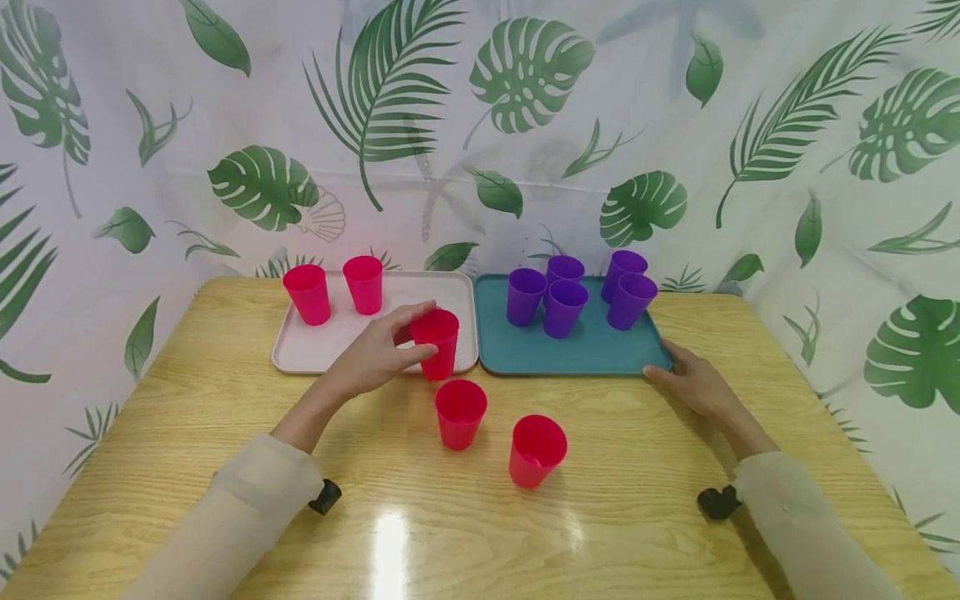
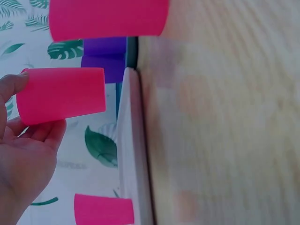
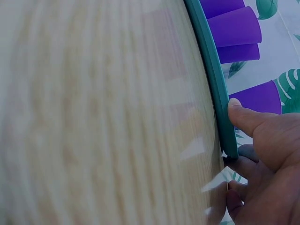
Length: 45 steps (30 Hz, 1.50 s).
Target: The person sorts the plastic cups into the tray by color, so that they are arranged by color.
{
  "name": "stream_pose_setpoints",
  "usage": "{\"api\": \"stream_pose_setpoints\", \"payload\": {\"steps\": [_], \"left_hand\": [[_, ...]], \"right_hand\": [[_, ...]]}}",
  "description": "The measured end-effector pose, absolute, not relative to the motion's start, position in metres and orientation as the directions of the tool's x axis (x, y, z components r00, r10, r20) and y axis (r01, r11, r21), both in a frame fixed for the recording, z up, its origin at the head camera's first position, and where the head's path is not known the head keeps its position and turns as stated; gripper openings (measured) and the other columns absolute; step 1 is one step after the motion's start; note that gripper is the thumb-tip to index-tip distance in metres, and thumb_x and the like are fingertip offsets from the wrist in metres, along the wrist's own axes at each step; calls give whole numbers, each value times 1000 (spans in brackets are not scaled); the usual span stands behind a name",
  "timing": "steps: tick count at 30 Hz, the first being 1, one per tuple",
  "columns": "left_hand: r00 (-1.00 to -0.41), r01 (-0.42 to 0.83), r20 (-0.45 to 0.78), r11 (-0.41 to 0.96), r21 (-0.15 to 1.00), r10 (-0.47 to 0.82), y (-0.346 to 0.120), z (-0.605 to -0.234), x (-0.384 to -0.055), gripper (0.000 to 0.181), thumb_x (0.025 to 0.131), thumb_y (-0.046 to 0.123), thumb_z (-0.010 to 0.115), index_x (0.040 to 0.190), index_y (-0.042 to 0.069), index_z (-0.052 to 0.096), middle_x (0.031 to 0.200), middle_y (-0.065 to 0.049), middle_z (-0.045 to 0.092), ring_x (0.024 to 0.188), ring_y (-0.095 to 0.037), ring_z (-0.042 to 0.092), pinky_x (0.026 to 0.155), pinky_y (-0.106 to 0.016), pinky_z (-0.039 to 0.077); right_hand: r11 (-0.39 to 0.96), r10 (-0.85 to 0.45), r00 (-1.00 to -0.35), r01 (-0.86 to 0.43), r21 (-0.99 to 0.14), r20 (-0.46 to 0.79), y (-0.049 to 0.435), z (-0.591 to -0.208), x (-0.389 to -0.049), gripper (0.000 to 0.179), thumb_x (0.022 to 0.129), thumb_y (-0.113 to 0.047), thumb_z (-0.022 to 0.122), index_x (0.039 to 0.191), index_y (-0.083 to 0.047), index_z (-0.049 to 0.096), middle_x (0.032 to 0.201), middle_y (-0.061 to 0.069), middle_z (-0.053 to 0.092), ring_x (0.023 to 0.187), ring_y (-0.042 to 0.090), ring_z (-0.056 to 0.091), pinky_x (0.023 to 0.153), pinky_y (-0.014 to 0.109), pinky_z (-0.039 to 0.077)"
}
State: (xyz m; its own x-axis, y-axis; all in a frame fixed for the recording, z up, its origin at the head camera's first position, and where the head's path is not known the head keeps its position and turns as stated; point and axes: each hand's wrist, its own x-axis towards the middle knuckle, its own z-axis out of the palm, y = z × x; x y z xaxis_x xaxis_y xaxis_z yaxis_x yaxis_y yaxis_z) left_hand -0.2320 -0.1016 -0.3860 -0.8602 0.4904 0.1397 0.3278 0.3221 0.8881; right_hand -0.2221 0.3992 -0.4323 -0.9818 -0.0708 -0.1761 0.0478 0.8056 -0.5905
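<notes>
My left hand [image 1: 378,350] grips a pinkish-red plastic cup [image 1: 438,354], thumb on one side and fingers on the other. In the left wrist view this cup [image 2: 63,93] is upright, its base raised above the rim of the white tray [image 1: 330,354]. Two more red cups [image 1: 307,296] stand on that tray's left half. On the wooden table in front are two other red cups, one [image 1: 459,417] near the trays and one [image 1: 536,454] closer to me. My right hand [image 1: 697,383] holds the teal tray [image 1: 562,360] at its front right corner, thumb on the rim [image 3: 220,93].
Several purple cups [image 1: 566,308] stand on the teal tray, which adjoins the white one. Both trays lie at the back of the table [image 1: 247,333], against a leaf-patterned cloth [image 1: 420,225]. Black devices [image 1: 326,497] sit at both wrists.
</notes>
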Motion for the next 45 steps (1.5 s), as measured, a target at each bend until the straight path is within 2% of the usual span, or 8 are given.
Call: {"api": "stream_pose_setpoints", "payload": {"steps": [7, 13, 16, 19, 25, 45], "left_hand": [[-903, 301, 137, 372, 878, 406, -125, -371, -239, 73, 98, 23, 71, 160, 8, 37, 161, -11, 42, 142, -33, 43, 113, -51, 42], [-942, 266, 137, 430, 862, 308, -146, -367, -244, 73, 99, 24, 69, 162, 10, 35, 160, -12, 41, 137, -36, 46, 109, -50, 47], [-958, 240, 132, 456, 857, 256, -155, -368, -246, 72, 99, 24, 68, 162, 11, 35, 154, -16, 46, 129, -37, 49, 102, -50, 52], [-968, 216, 126, 467, 858, 216, -163, -370, -248, 73, 99, 24, 68, 162, 11, 34, 153, -17, 46, 129, -37, 49, 100, -49, 53], [-981, 175, 114, 448, 877, 160, -176, -377, -253, 74, 100, 22, 67, 163, 7, 29, 160, -17, 38, 137, -38, 43, 107, -51, 49], [-995, 96, 70, 487, 868, 72, -189, -398, -263, 75, 99, 17, 66, 162, 2, 29, 160, -24, 38, 140, -42, 41, 113, -51, 42]], "right_hand": [[796, -68, -982, 53, -603, -176, 400, -433, -221, 88, 106, -45, 56, 163, 4, 10, 161, 39, 17, 147, 60, 15, 116, 71, 17], [796, -66, -981, 59, -603, -182, 401, -432, -221, 89, 106, -48, 55, 163, 3, 9, 161, 39, 16, 147, 60, 15, 116, 72, 17], [795, -67, -981, 59, -604, -184, 401, -433, -221, 89, 106, -48, 55, 163, 3, 9, 162, 39, 16, 148, 59, 15, 116, 72, 17], [792, -70, -982, 53, -608, -177, 401, -432, -221, 89, 106, -47, 55, 163, 3, 9, 161, 39, 17, 148, 59, 15, 116, 72, 17], [793, -77, -983, 42, -608, -167, 400, -433, -221, 88, 106, -46, 56, 162, 5, 11, 161, 40, 18, 147, 60, 16, 117, 71, 17], [796, -65, -982, 57, -603, -179, 401, -434, -223, 90, 106, -49, 55, 163, 3, 9, 161, 40, 16, 147, 60, 15, 116, 72, 17]]}}
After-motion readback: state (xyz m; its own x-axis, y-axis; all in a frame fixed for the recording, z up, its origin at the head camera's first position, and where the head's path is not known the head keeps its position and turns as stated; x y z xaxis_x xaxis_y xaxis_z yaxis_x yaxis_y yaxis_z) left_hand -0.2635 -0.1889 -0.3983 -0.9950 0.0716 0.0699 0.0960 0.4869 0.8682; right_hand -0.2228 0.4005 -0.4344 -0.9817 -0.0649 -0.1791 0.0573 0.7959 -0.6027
